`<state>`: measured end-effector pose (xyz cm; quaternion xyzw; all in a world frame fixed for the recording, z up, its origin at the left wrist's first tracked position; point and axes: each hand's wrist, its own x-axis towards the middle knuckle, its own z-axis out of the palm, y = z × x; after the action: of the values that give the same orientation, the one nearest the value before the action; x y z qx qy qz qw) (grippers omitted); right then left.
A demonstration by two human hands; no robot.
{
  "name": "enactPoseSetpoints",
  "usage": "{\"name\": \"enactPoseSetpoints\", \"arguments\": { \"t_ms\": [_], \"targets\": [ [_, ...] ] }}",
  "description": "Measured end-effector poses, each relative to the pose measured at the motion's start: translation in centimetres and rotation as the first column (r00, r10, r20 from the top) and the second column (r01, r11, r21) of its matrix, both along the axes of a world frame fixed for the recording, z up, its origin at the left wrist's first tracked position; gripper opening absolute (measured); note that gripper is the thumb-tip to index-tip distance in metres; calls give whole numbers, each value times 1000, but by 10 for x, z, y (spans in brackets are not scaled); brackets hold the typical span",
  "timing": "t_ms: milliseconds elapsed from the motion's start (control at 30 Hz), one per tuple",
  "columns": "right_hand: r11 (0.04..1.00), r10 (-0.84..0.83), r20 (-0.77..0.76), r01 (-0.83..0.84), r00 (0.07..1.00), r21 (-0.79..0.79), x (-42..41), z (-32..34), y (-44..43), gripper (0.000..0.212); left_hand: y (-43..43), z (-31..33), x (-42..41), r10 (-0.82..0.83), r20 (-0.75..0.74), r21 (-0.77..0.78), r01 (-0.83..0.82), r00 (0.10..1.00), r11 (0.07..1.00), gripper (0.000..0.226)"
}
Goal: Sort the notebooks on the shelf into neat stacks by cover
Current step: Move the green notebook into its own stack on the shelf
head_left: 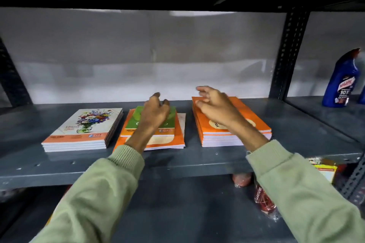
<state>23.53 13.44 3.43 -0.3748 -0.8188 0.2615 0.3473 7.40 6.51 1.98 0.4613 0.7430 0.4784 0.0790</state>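
Note:
Three piles of notebooks lie on the grey metal shelf. At the left is a neat stack with flower-bouquet covers. The middle pile is mixed and uneven: a green-covered notebook on top, orange covers and a pale one under it. My left hand rests flat on the green notebook, fingers spread over its far edge. At the right stands a stack of orange notebooks. My right hand hovers over its far left corner with fingers loosely apart, holding nothing.
A blue cleaner bottle stands on the neighbouring shelf at the far right, behind a dark perforated upright. The shelf above hangs low. Red packets and yellow boxes lie on the shelf below.

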Motion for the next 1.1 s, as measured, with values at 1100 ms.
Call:
{"name": "enactPoseSetpoints", "arguments": {
  "t_ms": [1100],
  "targets": [
    [851,-229,-595,-138,770,-506,-168,-29,-79,31,-84,4,-144,41,521,148,-137,853,979,43]
  ]
}}
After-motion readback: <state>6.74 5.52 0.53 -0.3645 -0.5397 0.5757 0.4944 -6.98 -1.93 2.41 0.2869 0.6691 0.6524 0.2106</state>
